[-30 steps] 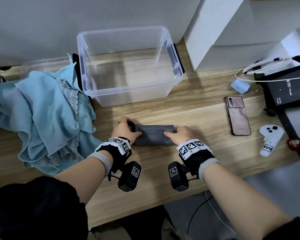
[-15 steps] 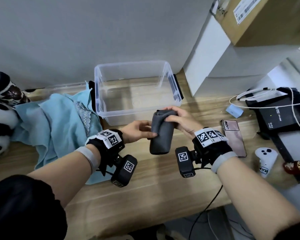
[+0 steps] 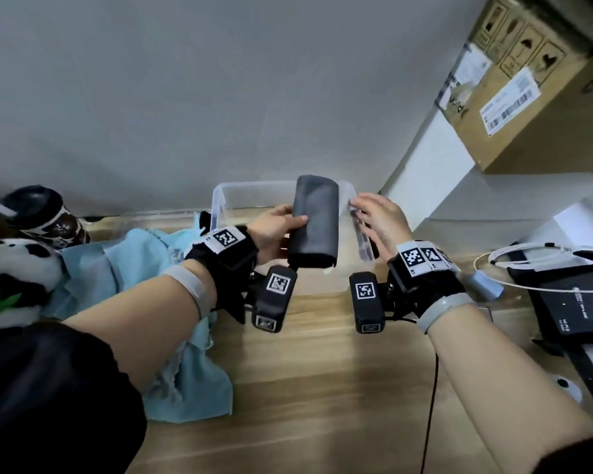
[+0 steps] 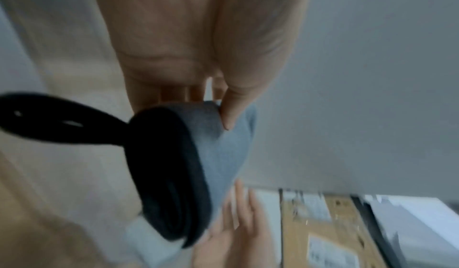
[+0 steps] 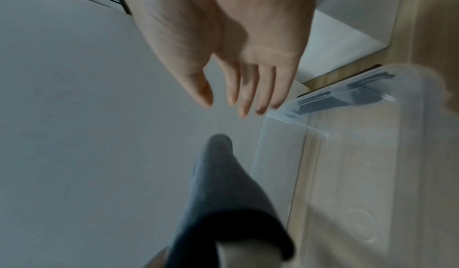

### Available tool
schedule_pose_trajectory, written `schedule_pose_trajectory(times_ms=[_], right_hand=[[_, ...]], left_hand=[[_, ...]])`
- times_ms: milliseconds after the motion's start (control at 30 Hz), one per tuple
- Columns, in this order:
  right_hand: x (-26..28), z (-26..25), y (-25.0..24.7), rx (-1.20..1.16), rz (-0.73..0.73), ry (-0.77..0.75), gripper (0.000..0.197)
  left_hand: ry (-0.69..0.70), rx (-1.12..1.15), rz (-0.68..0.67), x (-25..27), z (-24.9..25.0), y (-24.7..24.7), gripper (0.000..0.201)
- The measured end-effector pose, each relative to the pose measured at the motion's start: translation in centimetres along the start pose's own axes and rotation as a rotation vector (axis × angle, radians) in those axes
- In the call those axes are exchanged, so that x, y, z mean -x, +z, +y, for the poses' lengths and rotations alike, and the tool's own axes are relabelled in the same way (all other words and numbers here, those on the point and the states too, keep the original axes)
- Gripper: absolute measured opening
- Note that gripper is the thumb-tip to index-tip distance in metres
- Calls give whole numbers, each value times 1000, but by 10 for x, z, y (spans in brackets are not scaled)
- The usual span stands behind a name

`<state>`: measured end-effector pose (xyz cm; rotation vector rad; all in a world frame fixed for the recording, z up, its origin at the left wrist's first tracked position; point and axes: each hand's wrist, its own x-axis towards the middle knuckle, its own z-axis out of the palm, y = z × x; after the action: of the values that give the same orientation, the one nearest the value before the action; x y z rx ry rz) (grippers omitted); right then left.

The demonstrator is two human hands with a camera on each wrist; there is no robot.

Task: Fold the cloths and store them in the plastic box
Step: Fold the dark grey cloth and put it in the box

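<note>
Folded grey cloth going into the clear box

Left hand (image 3: 274, 227) pinches the soft, light dark-grey folded cloth bundle (image 3: 315, 224) mid-side above the clear plastic storage box (image 3: 220, 203); I'd guess it unrolls easily, so squeeze across the layers. Right hand (image 3: 379, 217) is loose-fingered, empty.

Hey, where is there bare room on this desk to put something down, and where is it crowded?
Bare wood lies on the table near its front edge, between the blue cloths and the black cable. The plastic box looks unfilled; the left hand holds the folded grey cloth before it. The left side is crowded with cloths and a plush toy, the right with a black device.
</note>
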<state>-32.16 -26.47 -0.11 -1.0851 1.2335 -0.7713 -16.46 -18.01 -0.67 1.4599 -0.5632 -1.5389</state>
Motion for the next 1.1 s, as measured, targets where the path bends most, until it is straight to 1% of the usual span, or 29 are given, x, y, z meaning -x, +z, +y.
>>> schedule_pose_trajectory(times_ms=[67, 133, 200, 300, 367, 400, 433, 500, 533, 600, 667, 767, 833, 933, 1000, 1033, 1067, 1100], right_hand=[[-16, 6, -10, 91, 114, 8, 23], [-27, 14, -17, 166, 178, 48, 28], [-31, 23, -23, 203, 184, 104, 32], [-40, 36, -28, 163, 167, 222, 36], [-43, 43, -29, 105, 154, 284, 34], [-45, 45, -30, 79, 145, 300, 31], [-49, 50, -31, 63, 139, 309, 25], [-55, 59, -30, 51, 140, 310, 21], [-57, 63, -29, 62, 145, 309, 23], [-61, 73, -27, 121, 172, 306, 33], [-62, 80, -24, 201, 197, 256, 35], [-59, 85, -18, 262, 215, 213, 39], [-58, 84, -16, 255, 202, 203, 45], [-56, 80, -15, 269, 191, 210, 53], [-54, 78, -15, 282, 190, 208, 61], [-52, 77, -15, 283, 193, 207, 62], [-47, 74, -15, 280, 197, 204, 58], [-44, 70, -15, 267, 207, 191, 51]], left_hand=[[-30, 45, 40, -16, 13, -2, 16], [-81, 42, 45, -35, 21, -3, 15], [-161, 1, 44, -53, 22, -5, 15], [-249, -126, 68, -85, 8, -4, 17], [-314, -200, 58, -109, -6, -1, 21], [-342, -226, 60, -119, -12, 2, 19], [-370, -241, 55, -126, -16, 6, 13], [-401, -278, 64, -140, -26, 12, 18], [-426, -294, 63, -145, -30, 15, 18], [-459, -343, 30, -155, -38, 19, 16], [-495, -404, -10, -162, -45, 23, 21], [-476, -468, 1, -165, -53, 26, 28], [-471, -513, -23, -164, -53, 26, 26], [-520, -497, -92, -154, -42, 28, 22], [-512, -506, -69, -146, -36, 31, 16], [-451, -542, -46, -145, -37, 29, 21], [-414, -548, -6, -137, -36, 27, 29], [-399, -553, 1, -134, -35, 24, 28]])
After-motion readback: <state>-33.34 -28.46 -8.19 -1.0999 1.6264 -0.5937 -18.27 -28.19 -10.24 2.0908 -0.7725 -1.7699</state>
